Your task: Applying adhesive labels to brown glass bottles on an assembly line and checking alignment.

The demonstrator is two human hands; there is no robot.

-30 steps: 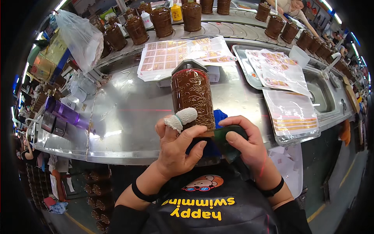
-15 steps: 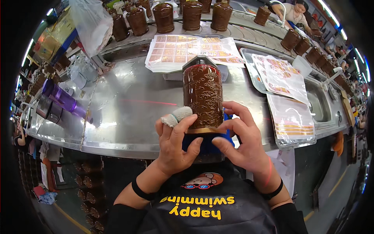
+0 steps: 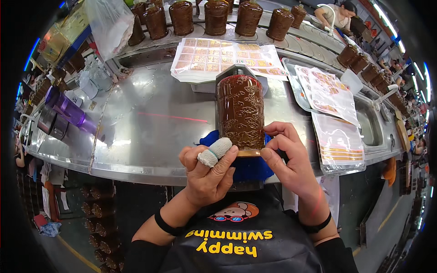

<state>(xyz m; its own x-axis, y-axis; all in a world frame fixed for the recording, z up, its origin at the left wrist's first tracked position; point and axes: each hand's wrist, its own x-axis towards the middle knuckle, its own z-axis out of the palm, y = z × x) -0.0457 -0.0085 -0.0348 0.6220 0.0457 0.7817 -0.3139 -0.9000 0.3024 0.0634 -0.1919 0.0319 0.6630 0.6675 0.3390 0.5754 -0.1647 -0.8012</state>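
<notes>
A brown glossy bottle (image 3: 240, 111) with raised patterns lies in front of me, its neck pointing away and its base toward me. A narrow gold strip (image 3: 248, 154) runs along the base edge. My left hand (image 3: 205, 175) is curled at the left corner of the base, with a fingertip pressed on the strip's left end and the thumb below; a white cloth sleeve (image 3: 215, 152) covers one finger. At the right corner, my right hand (image 3: 293, 159) pinches the strip's other end between thumb and forefinger. Blue cloth (image 3: 250, 170) shows under the bottle, partly hidden.
Sheets of gold labels (image 3: 205, 57) lie beyond the bottle on the steel table (image 3: 150, 132). More label sheets (image 3: 334, 95) and a bag of gold strips (image 3: 339, 148) are at right, beside a sink (image 3: 371, 123). Brown bottles (image 3: 182, 18) line a conveyor; a purple cup (image 3: 68, 109) lies left.
My right thumb has closed in against the forefinger at the strip's right end. The left fingers have drawn tighter at the left corner. Bottles on the conveyor have shifted.
</notes>
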